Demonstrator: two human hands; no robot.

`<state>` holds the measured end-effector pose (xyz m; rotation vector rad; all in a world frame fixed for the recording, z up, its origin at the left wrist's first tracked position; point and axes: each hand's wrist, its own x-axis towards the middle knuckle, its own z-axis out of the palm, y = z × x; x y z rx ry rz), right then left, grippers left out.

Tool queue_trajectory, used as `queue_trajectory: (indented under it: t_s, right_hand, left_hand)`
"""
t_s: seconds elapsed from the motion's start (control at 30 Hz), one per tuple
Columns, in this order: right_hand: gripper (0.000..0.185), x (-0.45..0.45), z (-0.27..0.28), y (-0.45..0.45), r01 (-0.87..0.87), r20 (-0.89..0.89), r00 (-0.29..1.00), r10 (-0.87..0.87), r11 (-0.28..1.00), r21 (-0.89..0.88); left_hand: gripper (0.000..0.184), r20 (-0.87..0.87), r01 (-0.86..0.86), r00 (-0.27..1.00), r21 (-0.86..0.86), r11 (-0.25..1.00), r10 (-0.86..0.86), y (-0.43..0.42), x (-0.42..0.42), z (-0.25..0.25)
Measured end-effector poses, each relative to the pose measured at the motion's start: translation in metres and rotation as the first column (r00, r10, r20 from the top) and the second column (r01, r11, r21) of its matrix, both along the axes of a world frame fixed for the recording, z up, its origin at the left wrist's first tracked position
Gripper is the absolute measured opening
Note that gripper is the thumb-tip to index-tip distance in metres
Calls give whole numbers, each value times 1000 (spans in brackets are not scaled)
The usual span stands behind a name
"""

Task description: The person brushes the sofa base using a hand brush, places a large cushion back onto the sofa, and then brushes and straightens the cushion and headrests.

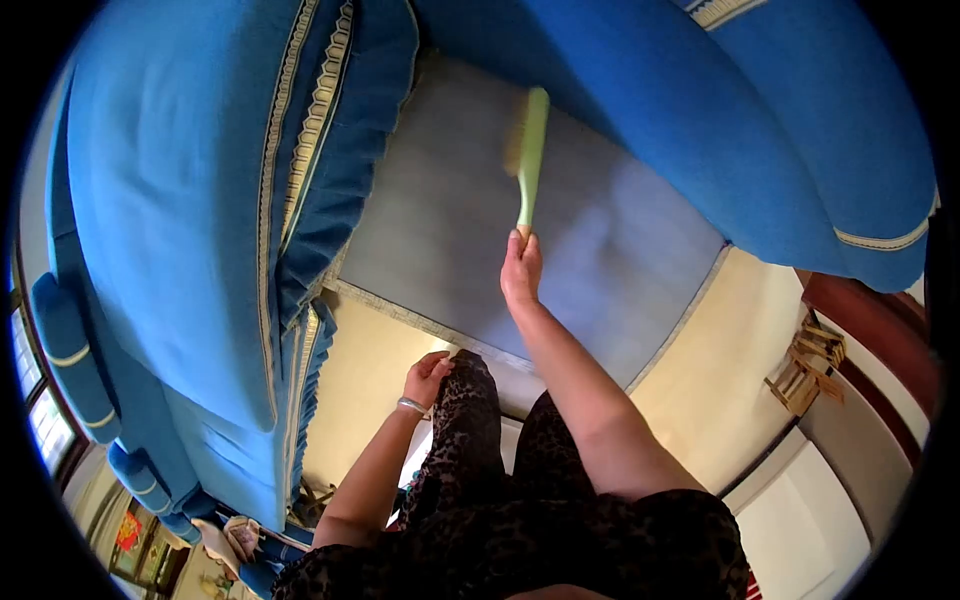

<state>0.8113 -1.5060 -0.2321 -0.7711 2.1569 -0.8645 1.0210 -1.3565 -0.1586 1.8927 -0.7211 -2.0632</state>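
A pale green long-handled bed brush (535, 150) with light bristles points away from me over the grey covered surface (440, 200). My right hand (521, 268) is closed around the end of its handle. The bristles face left and look a little blurred; whether they touch the surface I cannot tell. Beside my left knee, my left hand (428, 380) hangs with its fingers curled in and nothing seen in them. A silver bangle (411, 405) circles that wrist.
A blue-covered sofa (180, 200) with patterned trim and a ruffle runs along the left. More blue-covered seating (700, 120) borders the far right. Pale floor (690, 340) shows around the grey surface. A small wooden stool (805, 365) and a white box-like piece (805, 520) stand at right.
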Motion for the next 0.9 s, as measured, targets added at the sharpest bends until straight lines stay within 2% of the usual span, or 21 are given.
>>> queue_trajectory:
  t_s: [0.1,0.17,0.23,0.33,0.43,0.5,0.57,0.63,0.73,0.83,0.9]
  right_hand:
    - [27,-6,24,-49,-318,-229,917,325,946,70]
    - [34,-12,28,-92,-506,-285,815,504,860,73]
    - [36,-14,30,-136,-640,-284,697,659,750,170]
    - [41,-23,11,-165,-623,-268,660,702,711,327]
    - [37,-59,-10,-160,-637,-327,533,780,625,451]
    - [36,-87,1,-129,-573,-345,641,686,726,379]
    - [40,-114,-2,-73,-445,-417,693,588,805,393]
    - [40,-118,17,-19,-333,-407,755,514,835,437]
    - [42,-96,35,8,-400,-442,764,470,882,248]
    - [41,-55,42,-71,-540,-405,700,588,807,237]
    - [39,-27,30,-140,-571,-355,676,645,764,301]
  left_hand:
    - [36,6,7,1000,-13,1000,-7,-7,27,-5]
    - [36,-1,16,1000,-12,1000,-16,-12,37,-12]
    - [37,-18,2,1000,-5,1000,-2,-19,39,-17]
    - [37,-45,0,999,14,1000,1,-25,33,-19]
    - [37,-93,7,996,36,999,-4,-33,23,-16]
    - [36,-146,4,989,28,1000,0,-28,25,-20]
    - [35,-139,40,990,34,999,-34,-37,27,-11]
    - [34,-138,61,989,48,997,-54,-33,37,-14]
    - [35,-111,73,991,36,997,-69,-29,40,-20]
    - [34,-98,78,993,37,996,-74,-32,33,-17]
    - [33,-110,83,991,39,996,-79,-32,25,-18]
